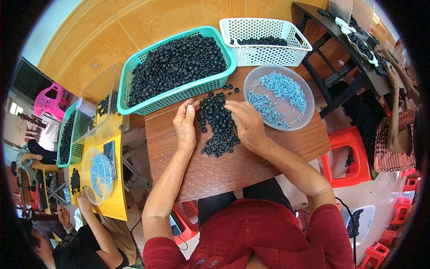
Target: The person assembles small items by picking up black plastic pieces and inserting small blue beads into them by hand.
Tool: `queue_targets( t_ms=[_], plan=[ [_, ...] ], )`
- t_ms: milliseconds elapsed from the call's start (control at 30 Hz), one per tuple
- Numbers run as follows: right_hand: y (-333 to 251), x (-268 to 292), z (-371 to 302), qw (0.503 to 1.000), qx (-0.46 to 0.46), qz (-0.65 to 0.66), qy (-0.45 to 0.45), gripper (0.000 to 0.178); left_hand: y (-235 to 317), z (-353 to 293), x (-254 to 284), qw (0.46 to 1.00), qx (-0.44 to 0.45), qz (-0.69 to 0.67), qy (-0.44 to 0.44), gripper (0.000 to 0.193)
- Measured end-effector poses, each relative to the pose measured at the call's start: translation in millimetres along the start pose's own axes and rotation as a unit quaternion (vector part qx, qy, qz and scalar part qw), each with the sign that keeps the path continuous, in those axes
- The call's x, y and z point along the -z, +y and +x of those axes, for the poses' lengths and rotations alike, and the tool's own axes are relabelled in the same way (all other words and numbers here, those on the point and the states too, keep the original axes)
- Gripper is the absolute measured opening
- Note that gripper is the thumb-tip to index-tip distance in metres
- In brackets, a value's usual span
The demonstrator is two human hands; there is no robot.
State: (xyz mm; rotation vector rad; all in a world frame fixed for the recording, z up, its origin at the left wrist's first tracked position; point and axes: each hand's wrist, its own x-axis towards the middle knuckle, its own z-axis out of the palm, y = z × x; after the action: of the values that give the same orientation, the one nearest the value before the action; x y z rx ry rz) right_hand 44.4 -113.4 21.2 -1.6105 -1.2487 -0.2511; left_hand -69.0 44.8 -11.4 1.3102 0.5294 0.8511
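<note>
A heap of small black ring-shaped parts lies on the brown wooden table. My left hand rests at the heap's left edge, fingers extended, palm side toward the parts. On the right, my right hand cups the heap with bent fingers touching it; its fingertips are partly hidden. I see nothing gripped in either hand. Behind the heap stands a teal basket full of the same black parts. A round clear tub right of my right hand holds small shiny light-blue pieces.
A white perforated basket with black parts stands behind the tub. At left, a yellow table carries another round tub, where a person's hand reaches in. A red stool stands right; another person works at a dark table.
</note>
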Motion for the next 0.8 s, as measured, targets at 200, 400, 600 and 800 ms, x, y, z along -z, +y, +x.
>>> queue_targets(
  t_ms=[200, 400, 600, 800],
  plan=[
    [27, 1, 69, 0.962, 0.071, -0.233, -0.122, 0.015, -9, 14, 12, 0.994, -0.013, 0.109, -0.022, 0.035],
    [70, -27, 81, 0.904, 0.058, -0.337, -0.255, 0.012, 6, 24, -7, 0.901, -0.089, 0.422, -0.058, 0.029],
    [67, -36, 82, 0.896, 0.013, -0.319, -0.309, 0.015, 3, 33, -16, 0.873, -0.128, 0.460, -0.100, 0.028],
    [70, -31, 77, 0.901, 0.025, -0.277, -0.333, 0.015, -1, 39, -18, 0.883, -0.134, 0.429, -0.137, 0.029]
  ],
)
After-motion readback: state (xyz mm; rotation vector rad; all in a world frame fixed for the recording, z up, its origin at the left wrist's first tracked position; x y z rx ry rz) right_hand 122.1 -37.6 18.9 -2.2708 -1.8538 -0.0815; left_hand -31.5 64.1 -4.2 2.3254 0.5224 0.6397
